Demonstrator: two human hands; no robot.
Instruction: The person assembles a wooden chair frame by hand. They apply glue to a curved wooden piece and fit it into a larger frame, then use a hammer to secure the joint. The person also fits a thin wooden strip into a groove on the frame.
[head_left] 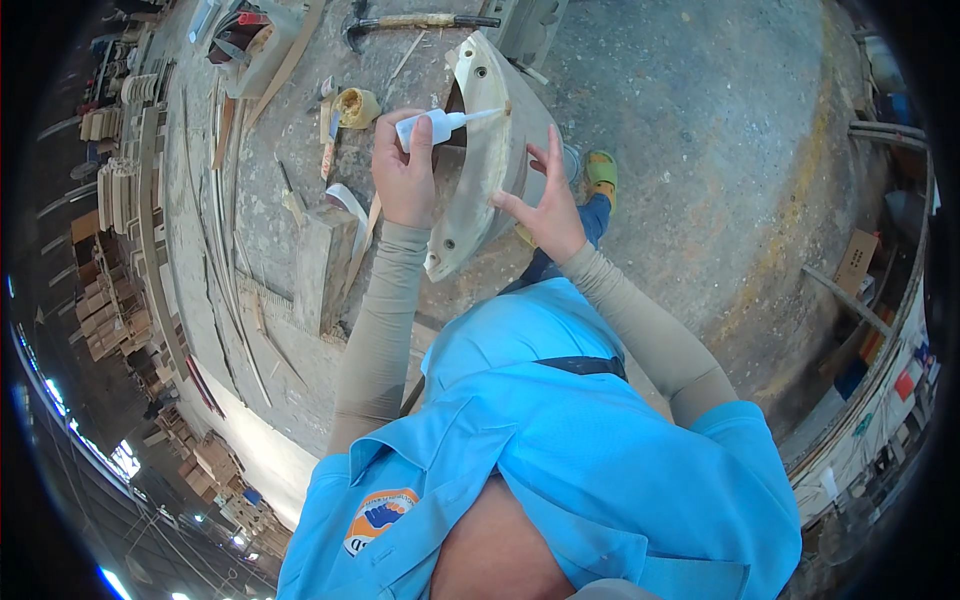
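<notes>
My left hand point(405, 178) is closed around a small white squeeze bottle point(430, 128) with a long thin nozzle. The nozzle points right, its tip at a small brownish spot on the edge of a pale, curved wooden piece point(478, 185). That piece has holes near its ends and stands at the table's edge, with a dark opening on its left side. My right hand point(550, 205) is open at the right side of the piece, fingers spread and thumb at its edge. Whether the thumb presses on the wood I cannot tell.
A hammer point(425, 20) lies at the table's far end. Left of my hands are an open tub of yellowish paste point(356, 108), a wooden block point(325, 265) and thin wood strips point(225, 260). A plastic container point(255, 50) of tools stands far left. My green shoe point(601, 170) shows on the floor.
</notes>
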